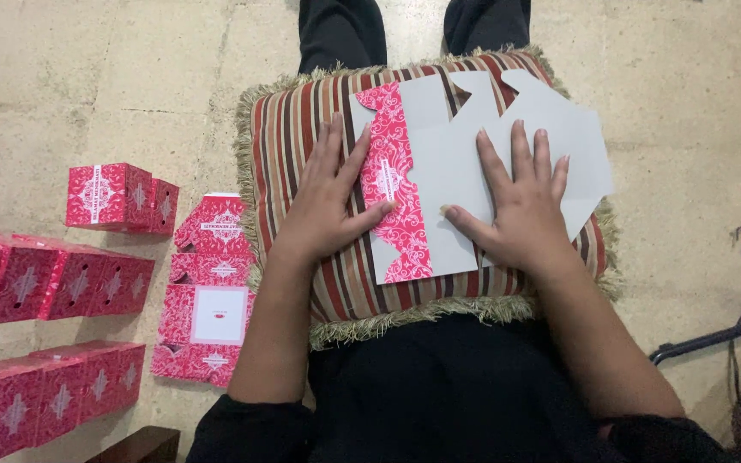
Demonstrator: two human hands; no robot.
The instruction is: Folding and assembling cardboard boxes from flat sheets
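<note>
I pressed my left hand [328,201] and right hand [521,201], fingers spread flat and gripping nothing, on the box cutout [465,171] to crease its red flap [396,184] against the cushion [302,111].

The light is soft and even, a bit warm. The floor [87,77] looks bright at the upper left. Shadows are faint. Everything looks sharp.

Pink-patterned grey box blank [465,180]; striped red-brown cushion [302,111]; pink boxes [62,283].
</note>
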